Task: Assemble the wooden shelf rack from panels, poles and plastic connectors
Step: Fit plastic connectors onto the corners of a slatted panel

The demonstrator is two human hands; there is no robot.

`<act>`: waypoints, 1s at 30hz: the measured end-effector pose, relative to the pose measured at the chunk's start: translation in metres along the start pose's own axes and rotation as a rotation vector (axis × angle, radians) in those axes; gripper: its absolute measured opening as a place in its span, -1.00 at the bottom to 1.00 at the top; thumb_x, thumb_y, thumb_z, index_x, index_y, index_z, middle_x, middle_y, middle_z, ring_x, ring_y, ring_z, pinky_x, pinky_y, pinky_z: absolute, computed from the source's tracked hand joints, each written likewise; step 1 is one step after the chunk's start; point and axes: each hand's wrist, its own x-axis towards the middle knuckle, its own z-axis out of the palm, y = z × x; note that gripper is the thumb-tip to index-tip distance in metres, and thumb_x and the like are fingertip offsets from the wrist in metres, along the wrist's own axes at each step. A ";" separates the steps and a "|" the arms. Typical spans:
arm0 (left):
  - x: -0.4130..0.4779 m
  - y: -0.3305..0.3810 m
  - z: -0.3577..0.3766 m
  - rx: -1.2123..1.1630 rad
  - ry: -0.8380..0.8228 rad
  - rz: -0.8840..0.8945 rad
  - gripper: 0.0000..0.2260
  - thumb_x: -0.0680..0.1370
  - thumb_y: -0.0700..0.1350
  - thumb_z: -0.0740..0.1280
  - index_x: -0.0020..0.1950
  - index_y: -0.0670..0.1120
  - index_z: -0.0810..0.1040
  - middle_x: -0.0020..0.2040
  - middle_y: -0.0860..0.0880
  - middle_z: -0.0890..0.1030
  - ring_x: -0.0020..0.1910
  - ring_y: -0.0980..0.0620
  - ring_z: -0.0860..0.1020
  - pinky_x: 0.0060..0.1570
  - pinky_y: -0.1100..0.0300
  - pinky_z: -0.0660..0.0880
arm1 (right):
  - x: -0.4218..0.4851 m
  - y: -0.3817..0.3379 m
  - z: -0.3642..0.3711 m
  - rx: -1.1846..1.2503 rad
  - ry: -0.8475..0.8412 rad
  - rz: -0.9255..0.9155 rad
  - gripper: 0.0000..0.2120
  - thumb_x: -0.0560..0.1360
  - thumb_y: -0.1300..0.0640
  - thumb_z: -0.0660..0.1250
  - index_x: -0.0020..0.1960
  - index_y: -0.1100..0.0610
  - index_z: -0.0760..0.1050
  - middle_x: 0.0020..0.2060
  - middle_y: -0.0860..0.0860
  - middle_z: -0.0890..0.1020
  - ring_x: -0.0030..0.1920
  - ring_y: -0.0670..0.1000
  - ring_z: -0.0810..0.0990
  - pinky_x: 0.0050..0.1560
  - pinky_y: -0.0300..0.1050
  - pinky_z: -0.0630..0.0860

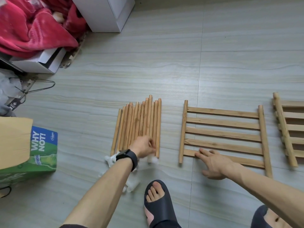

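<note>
The poles [139,122] lie side by side on the floor, their long axes running away from the person. The left hand [144,146] is nearer, its fingers curled on the near ends of the rightmost ones. The right hand [213,165] lies flat and open on the near slat of the panel [223,134], just beside them.

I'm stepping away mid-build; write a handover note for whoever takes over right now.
Left hand: fingers curled on the near ends of the poles, bundled on the floor.
Right hand: open, fingertips on the nearest slat of the flat panel.
Further panels stacked at right; plastic connectors loose by the poles' near ends.
Done: parts laid out. Left: all joining.
</note>
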 end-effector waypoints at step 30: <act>0.010 0.136 0.123 -0.624 -0.025 0.154 -0.75 0.51 -0.12 0.48 0.14 0.07 0.55 -0.09 -0.01 0.69 -0.06 0.07 0.65 -0.03 0.27 0.55 | -0.054 0.019 0.034 2.137 0.479 0.156 -0.66 0.56 0.42 0.33 0.31 0.25 0.54 0.10 0.15 0.71 0.07 0.06 0.69 0.09 -0.15 0.62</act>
